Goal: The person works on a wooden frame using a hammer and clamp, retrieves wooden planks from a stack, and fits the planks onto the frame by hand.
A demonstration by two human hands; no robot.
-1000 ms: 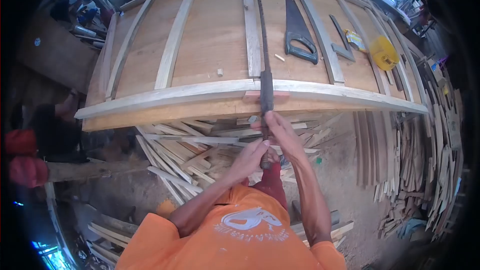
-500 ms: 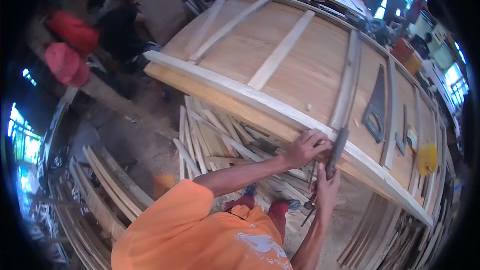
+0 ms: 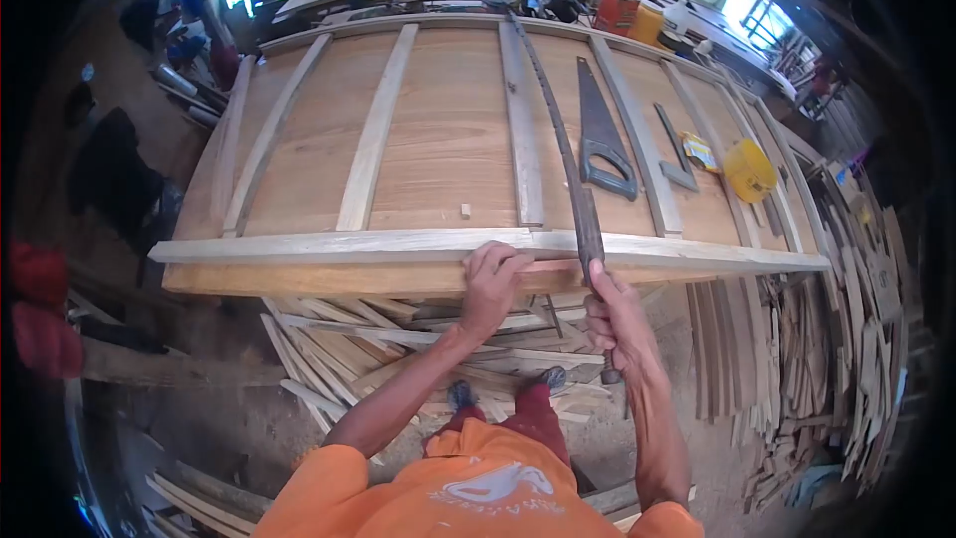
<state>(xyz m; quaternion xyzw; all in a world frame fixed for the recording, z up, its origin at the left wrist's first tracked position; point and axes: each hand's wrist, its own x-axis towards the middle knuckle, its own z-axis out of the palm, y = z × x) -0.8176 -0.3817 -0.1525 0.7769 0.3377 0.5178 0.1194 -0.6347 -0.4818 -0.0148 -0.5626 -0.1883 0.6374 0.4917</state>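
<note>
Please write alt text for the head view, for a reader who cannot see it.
A person's right hand grips the near end of a long dark bar reaching across a framed wooden panel, while the left hand touches the panel's near rail. A handsaw, a square and a yellow container lie on the panel.

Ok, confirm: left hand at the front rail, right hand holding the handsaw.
Wrong tool: in the head view, the right hand holds the long dark bar; the handsaw lies on the panel. The left hand is at the front rail, as stated.
</note>
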